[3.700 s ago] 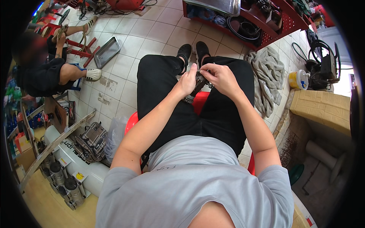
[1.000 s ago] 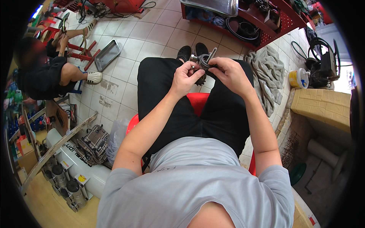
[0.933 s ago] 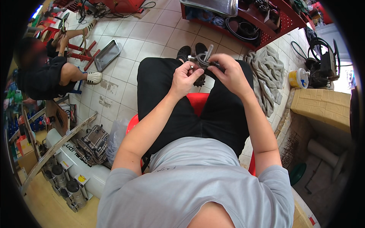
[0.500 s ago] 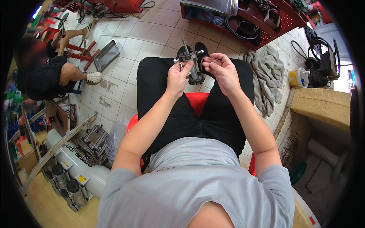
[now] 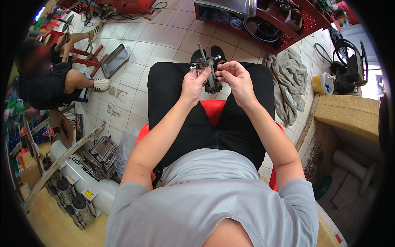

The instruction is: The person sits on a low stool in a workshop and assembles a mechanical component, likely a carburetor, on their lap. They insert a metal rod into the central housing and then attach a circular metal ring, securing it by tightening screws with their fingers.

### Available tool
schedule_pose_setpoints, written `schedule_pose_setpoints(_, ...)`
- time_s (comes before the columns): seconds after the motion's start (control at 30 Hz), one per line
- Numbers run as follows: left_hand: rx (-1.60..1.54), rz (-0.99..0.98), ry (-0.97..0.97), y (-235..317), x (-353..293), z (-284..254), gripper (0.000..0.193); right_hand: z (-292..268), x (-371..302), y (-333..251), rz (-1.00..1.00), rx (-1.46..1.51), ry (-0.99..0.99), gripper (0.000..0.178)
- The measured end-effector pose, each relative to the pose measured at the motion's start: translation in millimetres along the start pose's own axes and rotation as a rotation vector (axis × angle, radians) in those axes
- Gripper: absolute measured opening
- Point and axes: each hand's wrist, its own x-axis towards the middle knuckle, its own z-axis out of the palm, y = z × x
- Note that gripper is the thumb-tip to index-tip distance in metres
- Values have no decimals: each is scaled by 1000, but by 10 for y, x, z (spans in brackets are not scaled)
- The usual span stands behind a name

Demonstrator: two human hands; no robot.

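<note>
A dark metal machine part (image 5: 212, 83) with a thin rod sticking up from its far end is held over the gap between my knees. My left hand (image 5: 193, 85) is closed around its left side, the thumb pressed on the metal. At the part's right side is my right hand (image 5: 239, 82), thumb and index finger pinched together at the metal. Whatever those fingertips hold, if anything, is too small to make out.
A grey cloth (image 5: 288, 82) lies on the tiles by my right knee. Ahead stands a red rack (image 5: 288, 39) with a metal tray (image 5: 236, 7). Another tray (image 5: 115, 60) lies on the floor near a seated person (image 5: 45, 78). A cardboard box (image 5: 349, 113) is at the right.
My right hand has moved left and in against the machine part, its fingers closing into a tighter pinch. My left hand keeps its grip, and the part has tilted slightly.
</note>
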Motion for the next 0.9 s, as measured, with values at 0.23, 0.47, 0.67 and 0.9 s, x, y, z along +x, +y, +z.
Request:
schedule_pose_setpoints(0.23,-166,-167,13,-23,-36,1,13,115,-78,-27,-252,-321,117,21)
schedule_pose_setpoints(0.47,-257,-364,30,-24,-122,63,16,165,-129,28,-786,-1056,76,17)
schedule_pose_setpoints(0.67,-327,-373,25,-38,-135,76,17,157,-90,107,-984,-1094,66,12)
schedule_pose_setpoints(0.9,-328,-399,42,12,-139,91,20,173,-121,91,-834,-1079,63,12)
